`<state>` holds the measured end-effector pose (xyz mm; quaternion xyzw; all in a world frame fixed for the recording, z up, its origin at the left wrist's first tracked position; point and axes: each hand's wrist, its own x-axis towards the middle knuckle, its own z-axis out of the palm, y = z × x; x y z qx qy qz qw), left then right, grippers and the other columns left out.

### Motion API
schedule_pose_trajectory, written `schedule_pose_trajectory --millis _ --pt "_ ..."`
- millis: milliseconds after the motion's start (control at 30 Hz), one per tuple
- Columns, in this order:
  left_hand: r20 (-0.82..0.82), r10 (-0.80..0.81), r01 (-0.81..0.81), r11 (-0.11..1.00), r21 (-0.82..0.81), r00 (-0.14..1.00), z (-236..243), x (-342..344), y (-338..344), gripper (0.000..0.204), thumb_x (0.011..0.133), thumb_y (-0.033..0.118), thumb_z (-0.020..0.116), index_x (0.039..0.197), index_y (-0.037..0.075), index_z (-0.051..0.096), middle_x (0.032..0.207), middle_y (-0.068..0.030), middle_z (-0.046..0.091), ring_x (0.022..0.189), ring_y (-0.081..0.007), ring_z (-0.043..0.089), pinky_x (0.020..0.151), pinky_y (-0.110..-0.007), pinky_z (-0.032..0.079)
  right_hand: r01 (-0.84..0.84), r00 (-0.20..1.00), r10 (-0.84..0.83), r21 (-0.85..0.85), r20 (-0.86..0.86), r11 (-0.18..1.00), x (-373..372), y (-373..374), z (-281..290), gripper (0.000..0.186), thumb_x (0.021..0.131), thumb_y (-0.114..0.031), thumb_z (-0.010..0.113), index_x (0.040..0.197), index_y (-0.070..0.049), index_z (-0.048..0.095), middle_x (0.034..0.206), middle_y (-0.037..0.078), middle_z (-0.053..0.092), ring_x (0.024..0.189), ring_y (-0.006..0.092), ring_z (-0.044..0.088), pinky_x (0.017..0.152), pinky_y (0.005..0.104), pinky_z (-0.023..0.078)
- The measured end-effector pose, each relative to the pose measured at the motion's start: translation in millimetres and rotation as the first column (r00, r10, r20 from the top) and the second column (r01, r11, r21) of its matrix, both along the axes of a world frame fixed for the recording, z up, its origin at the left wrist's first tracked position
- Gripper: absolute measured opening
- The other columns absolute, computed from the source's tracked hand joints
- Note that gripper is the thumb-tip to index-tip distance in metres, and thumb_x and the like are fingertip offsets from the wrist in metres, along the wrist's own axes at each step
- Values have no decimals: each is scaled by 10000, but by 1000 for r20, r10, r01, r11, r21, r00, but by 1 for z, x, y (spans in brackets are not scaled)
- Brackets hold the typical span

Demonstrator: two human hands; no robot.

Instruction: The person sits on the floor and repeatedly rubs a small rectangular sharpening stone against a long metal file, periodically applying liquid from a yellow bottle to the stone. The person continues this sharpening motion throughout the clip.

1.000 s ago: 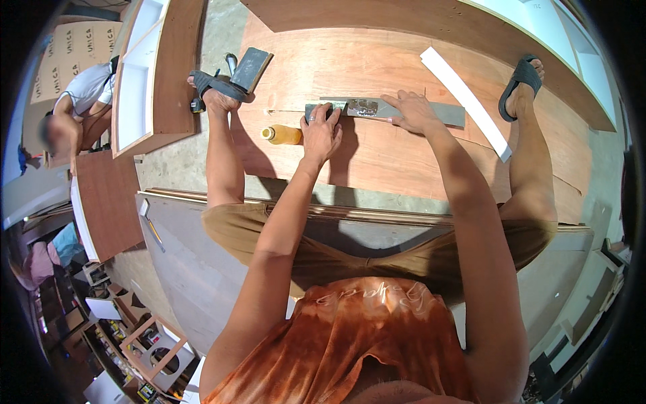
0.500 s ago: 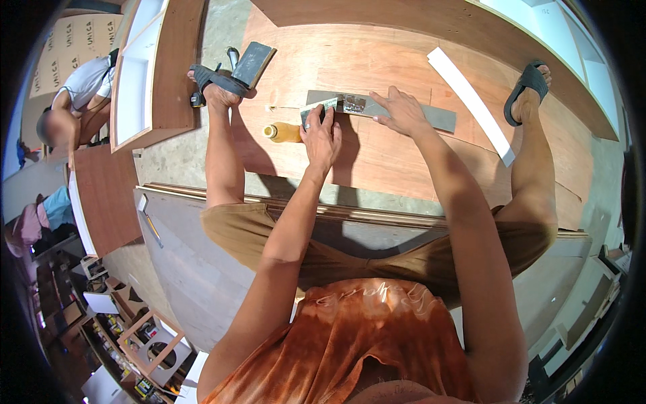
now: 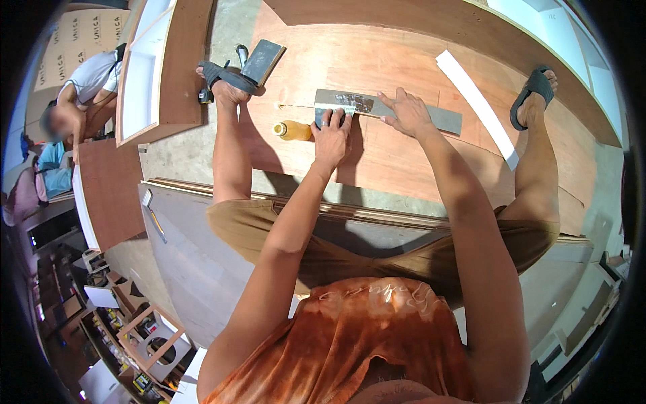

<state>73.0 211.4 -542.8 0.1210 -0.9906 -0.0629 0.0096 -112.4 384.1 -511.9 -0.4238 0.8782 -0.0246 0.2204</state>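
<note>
A long grey flat strip [image 3: 441,120] lies across a plywood sheet ahead of me, with a dark, wet-looking patch and pale smears left of its middle. My left hand [image 3: 332,143] presses a small dark sheet with a pale edge [image 3: 321,111], resembling folded sandpaper, against the strip's left part. Its fingers are closed over the sheet and partly hide it. On the strip, right of the patch, my right hand [image 3: 409,116] rests with fingers spread. Just left of my left hand, a small bottle of amber liquid [image 3: 293,130] lies on its side.
A dark block [image 3: 262,62] sits by my left sandal. The curved white strip [image 3: 476,108] lies to the right. Wooden cabinets [image 3: 182,74] stand at the left and along the far side [image 3: 404,23]. Someone in a white shirt [image 3: 94,79] bends over at far left.
My left fingers have shifted slightly right along the grey strip, and the sheet's pale edge now lies flatter against it. My right hand stays on the strip. The whole view has drifted a little.
</note>
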Motion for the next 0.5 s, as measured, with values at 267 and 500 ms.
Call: schedule_pose_trajectory --millis 267,500 --pt "11 103 -104 991 90 995 29 -36 -17 468 879 220 660 1344 174 630 1427 -67 556 1337 -339 491 1022 -654 367 2 1000 -2 -20 14 1000 3 -2 0 705 917 -459 699 1550 -335 414 1254 158 507 1182 340 575 1004 486 473" --pt "155 -16 5 998 69 988 39 -20 -12 427 892 220 624 1317 186 656 1405 -55 584 1323 -337 519 995 -655 394 6 1000 -5 -37 15 999 0 3 -7 710 914 -461 701 1551 -333 412 1251 160 504 1183 346 575 994 481 484"
